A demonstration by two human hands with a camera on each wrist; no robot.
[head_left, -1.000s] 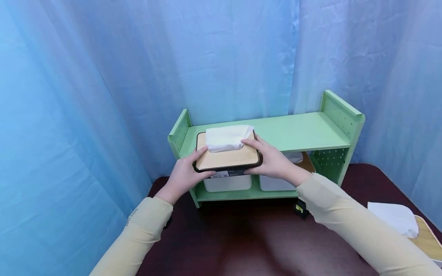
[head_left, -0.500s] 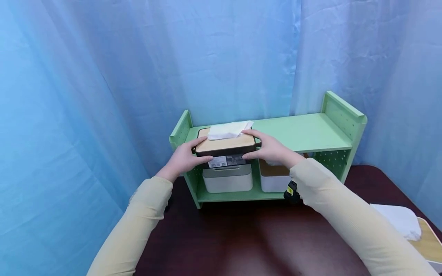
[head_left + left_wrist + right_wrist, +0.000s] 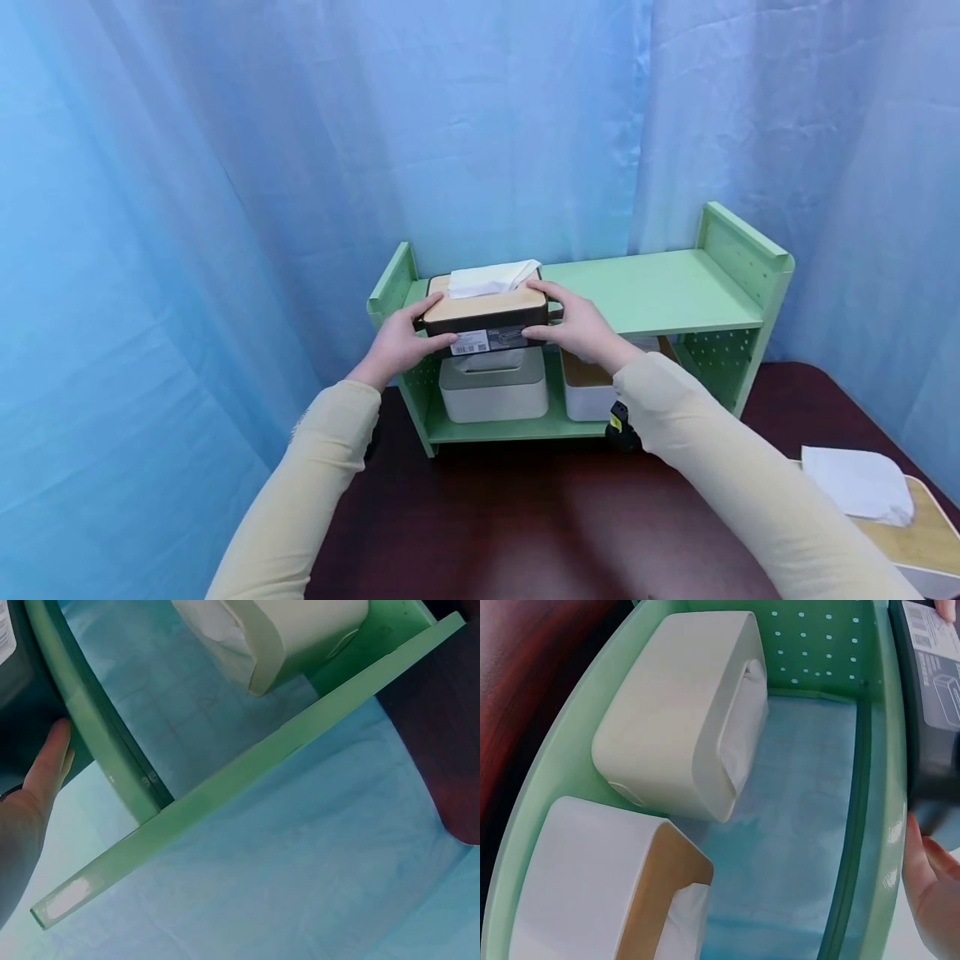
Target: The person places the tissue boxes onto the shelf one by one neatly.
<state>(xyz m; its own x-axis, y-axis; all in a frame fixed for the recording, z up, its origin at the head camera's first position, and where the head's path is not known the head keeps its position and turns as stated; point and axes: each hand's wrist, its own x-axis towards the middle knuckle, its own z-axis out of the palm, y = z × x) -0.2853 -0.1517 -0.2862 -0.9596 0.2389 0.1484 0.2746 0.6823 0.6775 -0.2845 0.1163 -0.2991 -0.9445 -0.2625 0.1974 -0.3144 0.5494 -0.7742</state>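
A black tissue box (image 3: 486, 321) with a light wooden lid is held at the left part of the green shelf's top board (image 3: 652, 287). White tissue (image 3: 491, 279) sticks out of its slot, and a printed label shows on its front. My left hand (image 3: 397, 342) grips its left end, fingers over the lid and thumb on the front. At the other end, my right hand (image 3: 581, 329) grips it the same way. The right wrist view shows the box's dark side (image 3: 934, 757) close beside the top board's front edge, with right-hand fingers (image 3: 922, 862) against that edge.
Under the top board stand a white tissue box (image 3: 495, 400) with a grey lid and a white one (image 3: 588, 400) with a brown lid. Another wooden-lidded tissue box (image 3: 881, 537) sits on the dark table (image 3: 540, 517) at right. Raised end panels (image 3: 746, 246) bound the shelf.
Both hands have moved the black tissue box back over the shelf top and slightly left. It has tipped so that its labelled front shows more, and the grey-lidded box below is less covered.
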